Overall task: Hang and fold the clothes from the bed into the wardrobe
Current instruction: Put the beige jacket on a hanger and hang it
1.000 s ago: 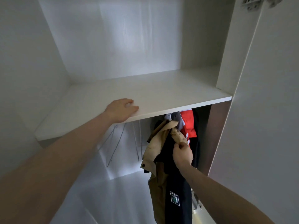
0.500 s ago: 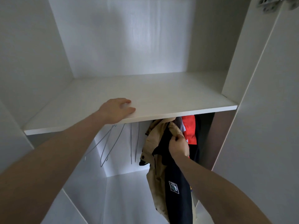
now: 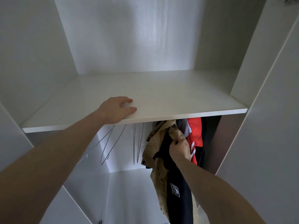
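White wardrobe (image 3: 145,38) panels fill the whole view, with a bare white shelf (image 3: 161,94) running across the middle and a hanging space below it. The left hand (image 3: 116,109) lies palm down on the front edge of the shelf, its fingers (image 3: 127,99) spread flat on the board and gripping nothing.

Below the shelf, toward the right, a tan and black jacket (image 3: 163,164) hangs with its long axis running top to bottom, collar end up under the shelf and lower end pointing down and slightly toward the camera. A white diamond-shaped badge (image 3: 175,190) sits on its black panel. The right hand (image 3: 178,150) is closed on the upper part of the jacket, fingers (image 3: 175,143) pinching a fold of tan cloth near the shoulder. The jacket's top passes behind the shelf edge, so what it hangs from cannot be seen, and its hem is cut off by the bottom of the frame.

Just right of the jacket, touching it, hangs a red garment (image 3: 195,131) with white stripes, and a grey piece (image 3: 182,126) shows between the two; both are mostly hidden by the jacket and the hand. Further right the corner is too dark to make out.

Left of the jacket, several bare wire hangers (image 3: 113,143) dangle under the shelf, their hooks hidden by the board. The wardrobe door (image 3: 267,143) stands open at the right edge.
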Tool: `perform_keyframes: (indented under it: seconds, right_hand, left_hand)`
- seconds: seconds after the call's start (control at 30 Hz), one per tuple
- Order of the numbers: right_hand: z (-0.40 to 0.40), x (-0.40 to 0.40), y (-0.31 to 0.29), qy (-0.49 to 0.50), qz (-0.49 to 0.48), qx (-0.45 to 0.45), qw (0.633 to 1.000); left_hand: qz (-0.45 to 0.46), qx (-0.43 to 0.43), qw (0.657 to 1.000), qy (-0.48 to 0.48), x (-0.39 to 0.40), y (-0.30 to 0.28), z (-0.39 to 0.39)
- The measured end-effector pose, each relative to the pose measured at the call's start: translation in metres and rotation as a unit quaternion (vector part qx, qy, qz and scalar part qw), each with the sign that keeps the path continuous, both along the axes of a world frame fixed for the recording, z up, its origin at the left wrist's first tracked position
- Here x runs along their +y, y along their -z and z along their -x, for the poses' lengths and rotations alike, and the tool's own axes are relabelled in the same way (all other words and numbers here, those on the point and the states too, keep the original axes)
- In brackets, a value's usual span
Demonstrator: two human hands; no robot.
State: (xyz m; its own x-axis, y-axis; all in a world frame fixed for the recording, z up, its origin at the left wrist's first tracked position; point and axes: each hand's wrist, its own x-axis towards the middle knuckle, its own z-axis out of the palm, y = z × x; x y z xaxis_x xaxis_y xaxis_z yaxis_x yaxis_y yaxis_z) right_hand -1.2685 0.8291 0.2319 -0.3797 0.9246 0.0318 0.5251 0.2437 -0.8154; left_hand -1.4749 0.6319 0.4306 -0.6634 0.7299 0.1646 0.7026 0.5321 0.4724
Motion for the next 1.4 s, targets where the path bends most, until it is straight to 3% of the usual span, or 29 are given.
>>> perform_keyframes:
  seconds: [0.2,0.47,0.67,1.07,1.4]
  right_hand:
    - [0.0,-0.009,0.019,0.0,0.028,-0.1,0.995]
    - [-0.003,-0.013,0.027,-0.009,-0.028,0.087,0.996]
    - [0.013,-0.002,0.01,0.026,-0.002,0.137,0.99]
    - [0.045,0.016,-0.016,-0.058,-0.024,0.053,0.997]
    - [0.027,0.035,0.009,-0.078,-0.077,-0.01,0.994]
  left_hand:
    - [-0.002,0.0,1.0,-0.001,0.0,0.0,0.0]
    - [0.004,-0.005,1.0,-0.009,-0.001,-0.001,-0.002]
    - [0.012,0.003,1.0,-0.002,-0.001,-0.002,-0.004]
    - [0.011,0.002,1.0,-0.006,-0.001,-0.003,-0.005]
    - [0.011,0.001,1.0,-0.014,-0.002,-0.005,-0.005]
